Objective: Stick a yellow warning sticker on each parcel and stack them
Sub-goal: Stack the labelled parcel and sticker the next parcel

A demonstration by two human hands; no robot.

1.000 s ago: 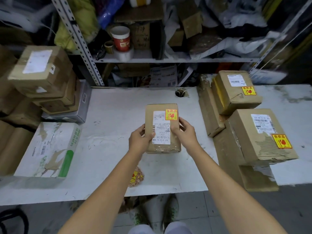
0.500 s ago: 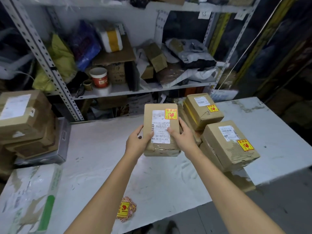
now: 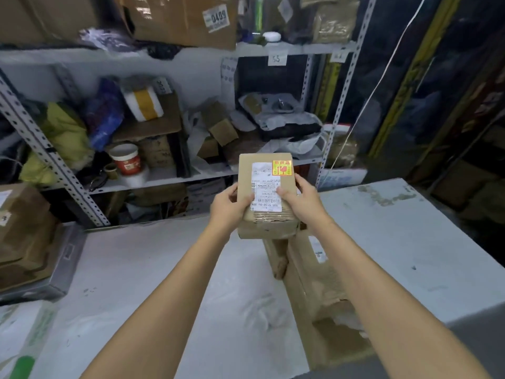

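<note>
1. The person is holding the parcel (image 3: 269, 225) in both hands above the far end of the stack of parcels (image 3: 308, 272) on the right half of the table (image 3: 396, 236). The left hand (image 3: 228, 207) is gripping its left side and the right hand (image 3: 303, 199) its right side. Both thumbs are lying on the top face, with the fingers wrapping underneath.
2. The yellow warning sticker (image 3: 282, 168) is already sitting on the far right corner of the top face, beside the white shipping label (image 3: 262, 173). The step in hand therefore looks to be the stacking.
3. To do it well, the person is best lowering the parcel flat with the label up, squaring it over the box beneath. The fingers should slide out only once one edge is bearing weight. The parcel and right arm are hiding the stack's top, so whether the two are touching cannot be told.
4. The stack's near side is looking torn and uneven, so a placement toward the far, firmer end seems safer.
5. Bare table is lying to the right of the stack, with the right edge well apart from it. The shelving (image 3: 164, 176) is standing just behind the far edge. The pile of boxes (image 3: 24, 222) on the left is well apart.
</note>
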